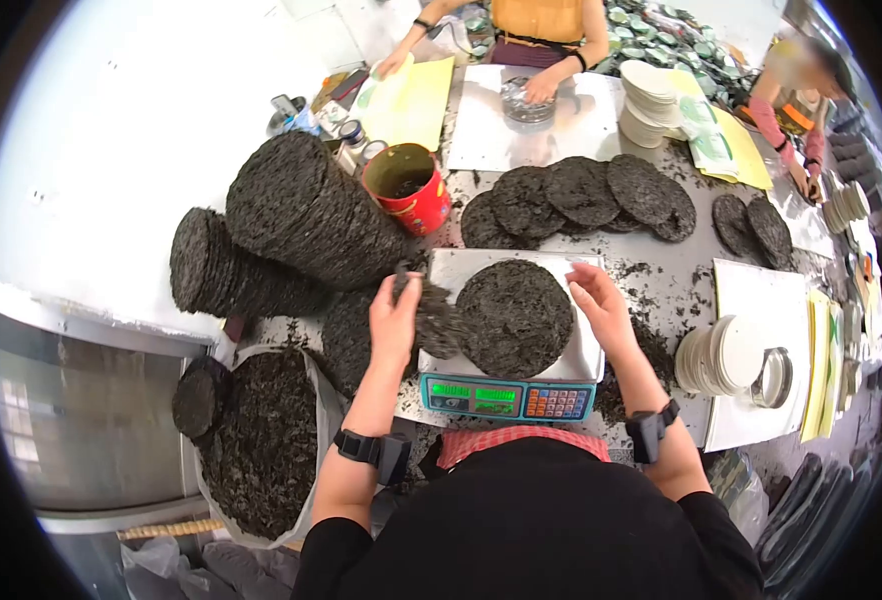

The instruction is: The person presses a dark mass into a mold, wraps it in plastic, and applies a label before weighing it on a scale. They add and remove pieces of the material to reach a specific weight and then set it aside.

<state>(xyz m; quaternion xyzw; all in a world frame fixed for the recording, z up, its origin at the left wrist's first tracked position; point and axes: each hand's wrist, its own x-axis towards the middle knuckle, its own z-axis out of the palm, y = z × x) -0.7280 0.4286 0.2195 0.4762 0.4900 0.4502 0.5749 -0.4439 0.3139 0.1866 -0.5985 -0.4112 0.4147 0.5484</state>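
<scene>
A round, dark disc of what looks like dried seaweed [515, 320] lies flat on the pan of a digital scale [509, 398] with green lit numbers. My left hand [395, 322] is closed on another dark seaweed disc [441, 326], blurred and tilted at the scale's left edge. Just off the right rim of the disc on the scale is my right hand [601, 305], fingers apart and holding nothing. Below my left forearm stands a white sack [323, 400] full of loose dark flakes [271, 440], with a small dark disc on its rim.
Tall stacks of dark discs [301, 205] lean at the left beside a red bucket [421, 205]. Overlapping discs [581, 195] lie behind the scale. White round plates [716, 358] and a metal ring [773, 378] stand at right. Two co-workers [546, 25] work across the table.
</scene>
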